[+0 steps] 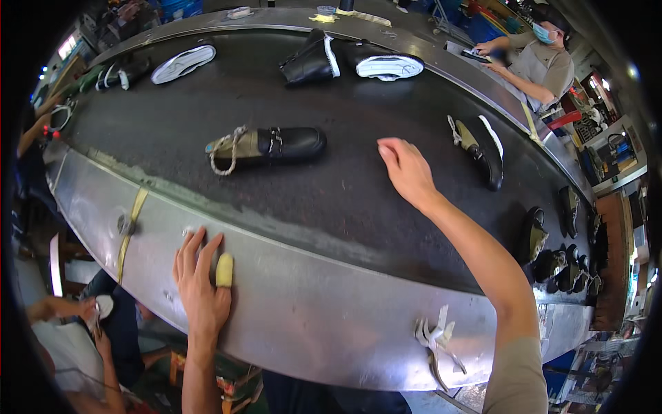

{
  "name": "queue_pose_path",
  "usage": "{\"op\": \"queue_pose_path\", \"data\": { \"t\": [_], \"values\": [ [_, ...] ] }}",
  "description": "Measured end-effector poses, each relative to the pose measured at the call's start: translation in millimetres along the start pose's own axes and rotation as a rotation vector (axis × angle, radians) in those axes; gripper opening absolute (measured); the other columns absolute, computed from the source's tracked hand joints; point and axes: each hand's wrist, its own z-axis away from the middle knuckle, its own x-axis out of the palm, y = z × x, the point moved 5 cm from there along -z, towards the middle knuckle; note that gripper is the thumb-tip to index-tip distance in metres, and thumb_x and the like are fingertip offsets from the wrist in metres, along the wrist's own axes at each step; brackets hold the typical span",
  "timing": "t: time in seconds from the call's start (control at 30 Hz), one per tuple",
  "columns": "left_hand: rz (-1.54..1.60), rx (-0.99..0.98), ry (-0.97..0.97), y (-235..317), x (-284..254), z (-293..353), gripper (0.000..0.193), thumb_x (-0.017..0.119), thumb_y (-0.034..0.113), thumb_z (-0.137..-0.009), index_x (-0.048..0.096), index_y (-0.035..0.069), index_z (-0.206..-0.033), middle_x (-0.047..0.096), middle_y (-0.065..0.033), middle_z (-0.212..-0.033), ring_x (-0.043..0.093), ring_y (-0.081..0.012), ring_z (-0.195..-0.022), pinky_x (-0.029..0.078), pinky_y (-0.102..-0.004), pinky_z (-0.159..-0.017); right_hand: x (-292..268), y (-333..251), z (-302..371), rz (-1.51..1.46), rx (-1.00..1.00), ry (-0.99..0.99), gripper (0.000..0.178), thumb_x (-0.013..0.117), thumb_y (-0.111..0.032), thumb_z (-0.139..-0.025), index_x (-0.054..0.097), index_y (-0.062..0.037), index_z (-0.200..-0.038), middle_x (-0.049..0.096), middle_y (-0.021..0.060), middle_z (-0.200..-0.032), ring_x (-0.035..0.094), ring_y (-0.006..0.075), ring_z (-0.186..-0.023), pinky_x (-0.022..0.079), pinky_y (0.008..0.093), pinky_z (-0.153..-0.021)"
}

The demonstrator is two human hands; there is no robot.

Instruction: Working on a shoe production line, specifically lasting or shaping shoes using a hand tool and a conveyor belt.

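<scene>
My left hand rests on the metal border of a long work surface. Its fingers are spread and hold nothing, and a yellow finger cover sits on the thumb. Above the black belt, my right hand has its fingers drawn together with nothing visible in them. A black loafer with an olive back part, a metal buckle and a rope at its heel lies left of that hand. To its right, another black and olive shoe lies on its side, its white sole edge showing.
Pincers lie on the near metal border. Black shoes with white soles, among them one sole-up shoe, line the far side. Several dark shoes crowd the right end. A masked co-worker sits far right; another person works at lower left.
</scene>
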Motion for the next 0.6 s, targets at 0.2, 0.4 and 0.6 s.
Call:
{"op": "queue_pose_path", "data": {
  "t": [0.2,0.4,0.6],
  "values": [
    [0.022,-0.077,-0.013,0,-4,-24,0.037,0.064,0.018,-0.095,0.066,0.007,-0.130,0.054,-0.0175,-0.147,0.044,-0.0406,-0.142,0.027,-0.0561,-0.120,37,-8,-182,-0.181,0.055,0.315,0.049,0.053,-0.036,-0.105,0.051,-0.0056,-0.143,0.062,0.0233,-0.133,0.058,0.0408,-0.126,0.045,0.0475,-0.108],
    [-0.014,-0.149,-0.059,-9,-16,-25,0.031,0.066,0.013,-0.095,0.069,0.005,-0.124,0.055,-0.0180,-0.146,0.044,-0.0404,-0.143,0.029,-0.0513,-0.119,52,-82,-195,0.141,-0.455,0.358,0.029,0.063,-0.038,-0.098,0.076,-0.0121,-0.098,0.075,0.0073,-0.106,0.066,0.0269,-0.107,0.038,0.0474,-0.110],
    [0.041,-0.152,-0.058,-22,-12,-28,0.032,0.068,0.011,-0.091,0.069,0.005,-0.122,0.055,-0.0187,-0.146,0.044,-0.0406,-0.143,0.029,-0.0526,-0.119,-16,5,-243,0.764,-0.024,0.225,0.097,0.078,-0.059,-0.081,0.042,-0.0064,-0.153,0.042,0.0181,-0.158,0.034,0.0364,-0.150,0.025,0.0562,-0.123]
  ]
}}
